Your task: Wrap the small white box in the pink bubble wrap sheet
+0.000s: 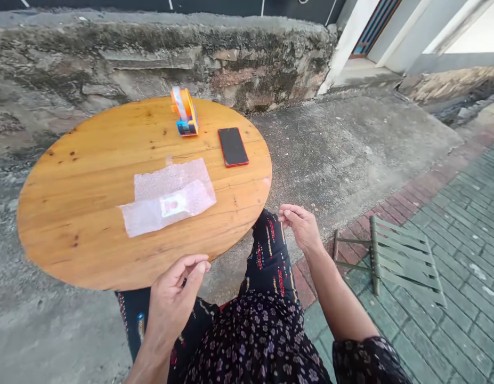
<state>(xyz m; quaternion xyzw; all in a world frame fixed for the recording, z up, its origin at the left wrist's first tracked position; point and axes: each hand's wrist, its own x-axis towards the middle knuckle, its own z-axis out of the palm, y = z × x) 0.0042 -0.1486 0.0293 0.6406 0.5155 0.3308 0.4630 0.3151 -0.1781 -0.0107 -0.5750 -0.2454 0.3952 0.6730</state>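
My left hand (pixel 175 298) hovers at the near edge of the round wooden table (pixel 71 213), fingers curled with thumb and fingertips pinched together; nothing nameable shows in them. My right hand (pixel 300 226) is raised off the table's right side above my lap, fingers curled inward, with nothing visible in it. On the table lies a folded piece of bubble wrap (pixel 169 194) with a small card showing inside it. Farther back stand an orange and blue tape dispenser (pixel 184 111) and a red-cased phone (pixel 233 146), lying face up.
A folded green slatted chair (pixel 398 256) lies on the brick paving to the right. A rough stone wall (pixel 151 53) runs behind the table. My dark patterned clothing (pixel 266 320) fills the foreground between my arms.
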